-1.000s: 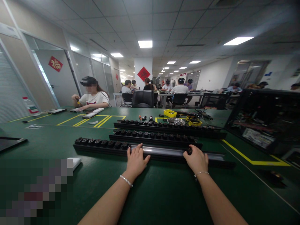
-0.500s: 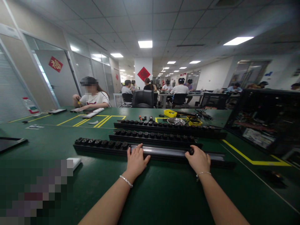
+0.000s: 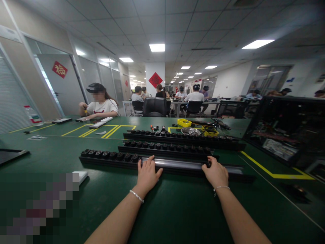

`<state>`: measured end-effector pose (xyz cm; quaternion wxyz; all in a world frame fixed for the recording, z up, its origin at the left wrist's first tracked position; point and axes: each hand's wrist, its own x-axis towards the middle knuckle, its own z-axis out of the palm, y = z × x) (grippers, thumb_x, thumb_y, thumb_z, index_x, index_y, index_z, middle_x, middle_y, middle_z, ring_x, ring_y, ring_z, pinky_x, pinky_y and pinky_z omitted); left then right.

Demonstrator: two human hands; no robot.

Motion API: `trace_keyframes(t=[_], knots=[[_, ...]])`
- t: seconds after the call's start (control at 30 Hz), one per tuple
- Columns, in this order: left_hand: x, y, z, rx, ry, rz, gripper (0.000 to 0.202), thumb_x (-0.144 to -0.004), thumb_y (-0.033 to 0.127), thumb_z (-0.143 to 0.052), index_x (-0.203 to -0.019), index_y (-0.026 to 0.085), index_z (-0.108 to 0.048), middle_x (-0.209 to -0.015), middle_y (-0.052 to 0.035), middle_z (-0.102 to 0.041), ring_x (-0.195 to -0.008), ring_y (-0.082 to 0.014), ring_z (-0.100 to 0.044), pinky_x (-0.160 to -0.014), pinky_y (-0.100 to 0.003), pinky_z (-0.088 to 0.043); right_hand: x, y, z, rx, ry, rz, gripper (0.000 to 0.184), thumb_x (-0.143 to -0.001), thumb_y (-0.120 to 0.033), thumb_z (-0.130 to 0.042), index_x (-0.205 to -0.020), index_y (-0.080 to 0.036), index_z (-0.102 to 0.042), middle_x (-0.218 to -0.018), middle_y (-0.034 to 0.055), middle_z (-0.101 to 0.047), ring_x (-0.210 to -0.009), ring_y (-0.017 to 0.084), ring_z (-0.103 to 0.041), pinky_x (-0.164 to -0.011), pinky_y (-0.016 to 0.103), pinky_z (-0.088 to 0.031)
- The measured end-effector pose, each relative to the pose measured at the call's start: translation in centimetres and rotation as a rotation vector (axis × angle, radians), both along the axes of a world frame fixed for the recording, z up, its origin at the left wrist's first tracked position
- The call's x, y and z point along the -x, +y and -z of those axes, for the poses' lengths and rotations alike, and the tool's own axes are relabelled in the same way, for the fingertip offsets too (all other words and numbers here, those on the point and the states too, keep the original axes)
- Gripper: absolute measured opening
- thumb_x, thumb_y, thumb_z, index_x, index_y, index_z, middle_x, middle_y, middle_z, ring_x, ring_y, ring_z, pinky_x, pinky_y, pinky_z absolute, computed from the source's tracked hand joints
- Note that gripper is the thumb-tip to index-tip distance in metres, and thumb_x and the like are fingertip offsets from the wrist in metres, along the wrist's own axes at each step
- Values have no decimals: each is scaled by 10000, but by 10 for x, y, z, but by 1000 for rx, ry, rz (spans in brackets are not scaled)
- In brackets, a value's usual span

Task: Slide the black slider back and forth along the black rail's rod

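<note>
A long black power-strip housing (image 3: 177, 164) lies across the green table in front of me. Round black socket modules (image 3: 113, 156) fill its left part, while bare shiny channel shows farther right. My left hand (image 3: 148, 172) rests over the channel beside the last module of that row, fingers spread and thumb apart. Toward the right end, my right hand (image 3: 216, 173) pinches a small black socket module (image 3: 209, 164) at the channel; fingers cover most of it. Behind lie two more housings, a middle one (image 3: 165, 147) and a far one (image 3: 182, 137), both lined with modules.
Beyond the housings are a metal bowl (image 3: 190, 131), a yellow bin (image 3: 184, 123) and tools with cables. An open black case (image 3: 279, 128) stands at right. A white strip (image 3: 80, 177) lies at left, partly blurred. A co-worker (image 3: 101, 105) sits across the table at left.
My right hand has shifted very slightly to the right along the channel with the socket module. My left hand stays in the same place.
</note>
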<state>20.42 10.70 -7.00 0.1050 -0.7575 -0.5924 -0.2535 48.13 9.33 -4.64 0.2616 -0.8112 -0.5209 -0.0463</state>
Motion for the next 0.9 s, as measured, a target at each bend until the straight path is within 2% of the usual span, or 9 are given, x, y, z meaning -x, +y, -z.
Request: trace_keyframes(t=[0.1, 0.3, 0.6, 0.9], knots=[[0, -1, -1, 4, 3, 0, 325, -806, 471, -433, -924, 199, -566, -1305, -53, -462, -1095, -244, -469, -1030, -514, -174, -2, -1, 0, 6, -10, -8, 447, -732, -284, -396, -1157, -175, -482, -1070, 79, -615, -1003, 227, -535, -868, 358, -353], [0, -1, -1, 1, 2, 1, 316, -805, 466, -437, -924, 202, -565, -1307, -50, -461, -1092, -249, -469, -1025, -519, -180, -8, -1, 2, 14, -56, 41, 459, -727, -366, -406, -1128, -167, -509, -1073, 94, -599, -1053, 235, -501, -914, 386, -322], [0, -1, -1, 9, -1, -2, 328, -807, 474, -429, -926, 199, -564, -1309, -54, -459, -1102, -246, -461, -1031, -513, -171, -13, -3, -5, 96, 21, 5, 500, -749, -395, -378, -1190, -176, -468, -1120, 94, -578, -1040, 249, -507, -867, 379, -375], [-1, -1, -3, 43, 1, -6, 333, -804, 477, -428, -932, 203, -568, -1310, -62, -455, -1118, -254, -454, -1035, -514, -167, -16, -4, -4, 56, 52, 15, 488, -758, -353, -382, -1209, -177, -448, -1087, 94, -599, -1011, 252, -527, -840, 385, -385]])
